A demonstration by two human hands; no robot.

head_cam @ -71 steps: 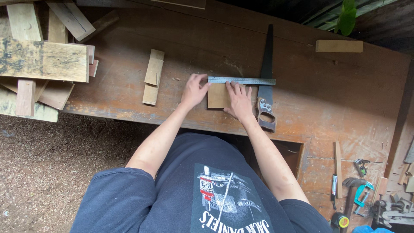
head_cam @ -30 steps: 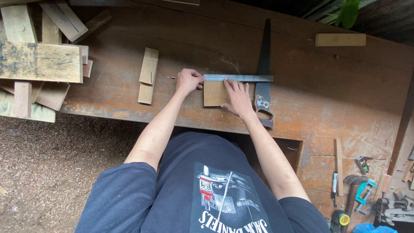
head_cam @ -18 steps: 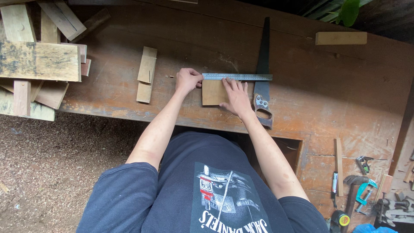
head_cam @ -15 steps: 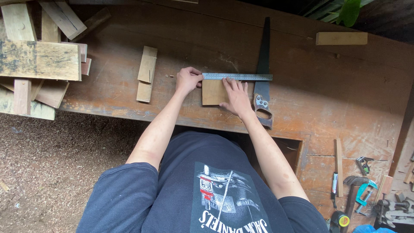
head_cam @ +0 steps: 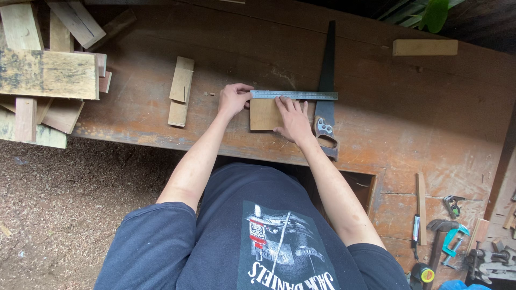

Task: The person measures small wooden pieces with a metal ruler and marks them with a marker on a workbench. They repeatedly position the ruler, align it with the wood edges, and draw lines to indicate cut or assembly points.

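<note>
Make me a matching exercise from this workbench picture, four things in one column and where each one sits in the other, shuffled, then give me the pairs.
Things:
1. steel ruler
2. hand saw
3. small wood piece
4. lone wood block

Places:
A. far right of the bench top, apart from everything else
B. flat under the right hand, below the ruler
C. lying across the top edge of the small wood piece, its left end at the left hand
D. lying lengthwise, handle toward the person, just right of the right hand

Pairs: 1-C, 2-D, 3-B, 4-A
</note>
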